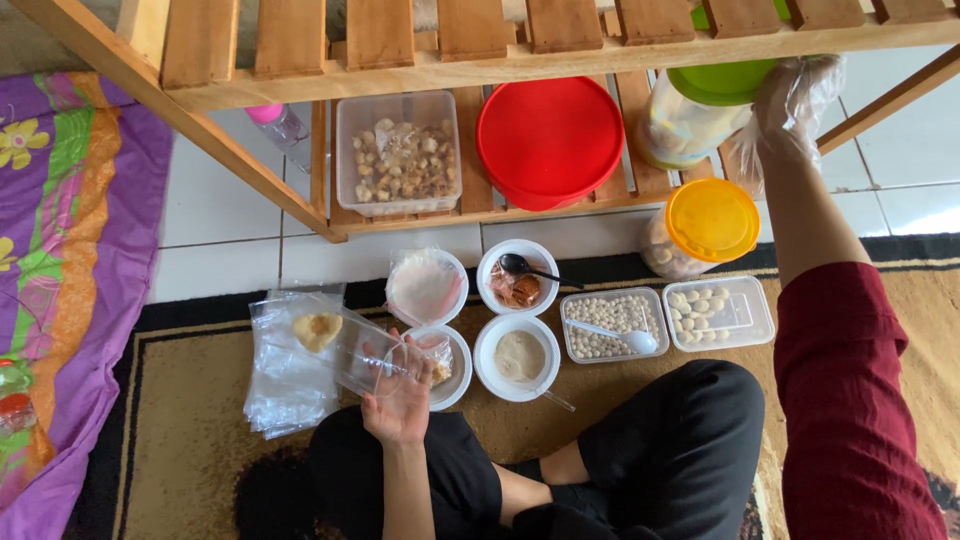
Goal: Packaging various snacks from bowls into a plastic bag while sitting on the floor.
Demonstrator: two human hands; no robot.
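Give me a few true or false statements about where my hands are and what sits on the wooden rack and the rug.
1. The left hand holds a clear plastic bag with a yellowish piece inside. True.
2. The gloved right hand grips the yellow-lidded jar. False: it is on the green-lidded plastic jar.
3. The round red lid lies on the wooden rack. True.
4. The black spoon rests in the rectangular tub of white balls. False: it rests in a round white bowl.

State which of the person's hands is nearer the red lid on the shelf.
Right. The right hand, in a plastic glove, is up at shelf level, right of the red lid; the left hand is lower, above the lap.
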